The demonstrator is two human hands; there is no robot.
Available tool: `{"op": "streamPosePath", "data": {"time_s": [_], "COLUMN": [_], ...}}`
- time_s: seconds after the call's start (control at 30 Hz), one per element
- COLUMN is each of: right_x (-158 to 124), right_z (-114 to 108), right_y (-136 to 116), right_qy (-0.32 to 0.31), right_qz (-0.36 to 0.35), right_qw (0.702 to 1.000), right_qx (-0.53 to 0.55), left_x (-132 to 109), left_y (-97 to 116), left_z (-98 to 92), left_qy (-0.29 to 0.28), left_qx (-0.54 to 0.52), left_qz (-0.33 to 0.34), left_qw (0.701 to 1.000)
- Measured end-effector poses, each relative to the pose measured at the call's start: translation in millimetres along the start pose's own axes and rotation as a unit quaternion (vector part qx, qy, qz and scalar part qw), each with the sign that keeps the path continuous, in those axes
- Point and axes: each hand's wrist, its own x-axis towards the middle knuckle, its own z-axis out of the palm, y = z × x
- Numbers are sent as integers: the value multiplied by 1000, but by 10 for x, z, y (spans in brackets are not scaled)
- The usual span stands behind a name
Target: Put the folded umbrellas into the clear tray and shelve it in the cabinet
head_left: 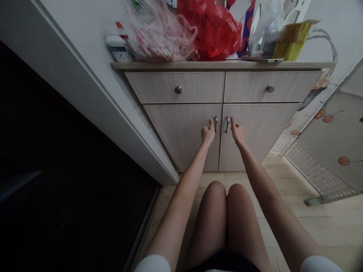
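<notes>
Both of my arms reach forward to a pale wood-grain cabinet with two lower doors. My left hand (208, 133) is a fist with the thumb pointing up, just left of the metal handle (216, 124) on the left door (181, 132). Mirroring it, my right hand (237, 132) is also curled with its thumb raised, just right of the handle (227, 124) on the right door (261, 124). Both handles show in full between the hands, with no fingers wrapped round them. The two doors are closed.
Above the doors are two closed drawers with round knobs (178, 90). On the cabinet top stand a white bottle (119, 49), a pinkish plastic bag (161, 37), a red bag (210, 30), a phone-like flat object (263, 59) and a yellow package (293, 39). A cherry-patterned screen (326, 139) stands at right.
</notes>
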Motion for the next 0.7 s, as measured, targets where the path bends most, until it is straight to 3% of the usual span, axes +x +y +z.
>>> {"op": "streamPosePath", "data": {"time_s": [0.17,0.33,0.47,0.7], "right_x": [39,85,34,-337], "right_z": [118,192,196,15], "right_y": [93,204,277,299], "right_qy": [6,-15,-57,-32], "right_qz": [-7,13,-43,-82], "right_qw": [999,994,993,992], "right_qx": [50,109,95,88], "left_x": [103,125,18,-319], "left_y": [-38,-86,-171,-299], "left_z": [181,295,253,8], "left_qy": [14,-34,-25,-17], "left_qx": [-38,-43,-50,-50], "left_qz": [48,35,75,112], "left_qw": [998,998,996,992]}}
